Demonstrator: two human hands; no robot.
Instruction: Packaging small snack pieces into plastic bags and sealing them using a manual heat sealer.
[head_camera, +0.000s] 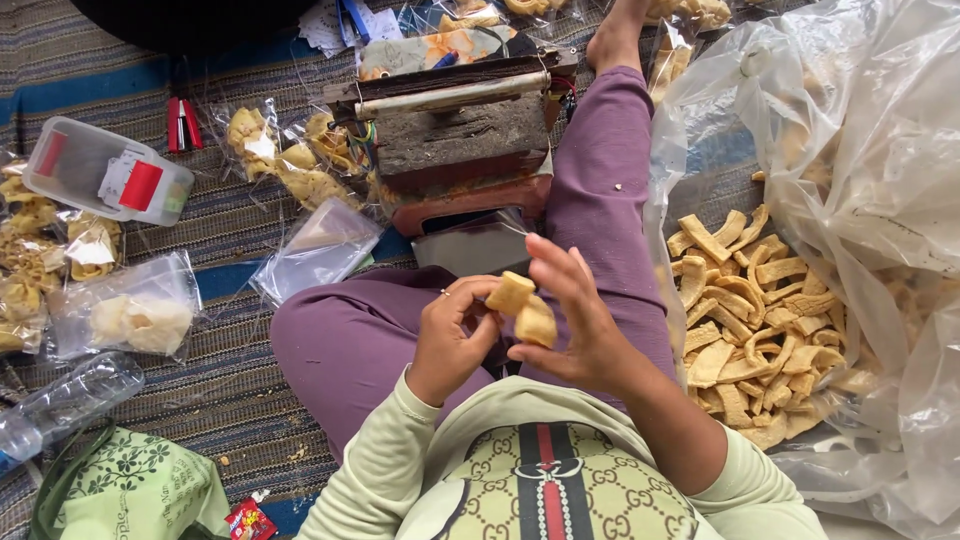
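Above purple-trousered lap, head view: left hand (452, 340) pinching yellow cracker (510, 293) at fingertips. Right hand (572, 320) fingers partly spread, thumb and finger nipping second cracker (537, 324), touching first. Right: open clear plastic bag (880, 150) holding cracker pile (750, 320). Far: wooden heat sealer (455, 135). Left: filled small packets (130, 315) on striped mat (230, 380).

Clear snack bags (128, 312) lie left; big crisp-filled bag (860, 180) right.

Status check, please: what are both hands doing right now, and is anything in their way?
Left hand and right hand pinch pale yellow curved crackers over the lap. Big clear plastic bag of crackers at right. Nothing between.
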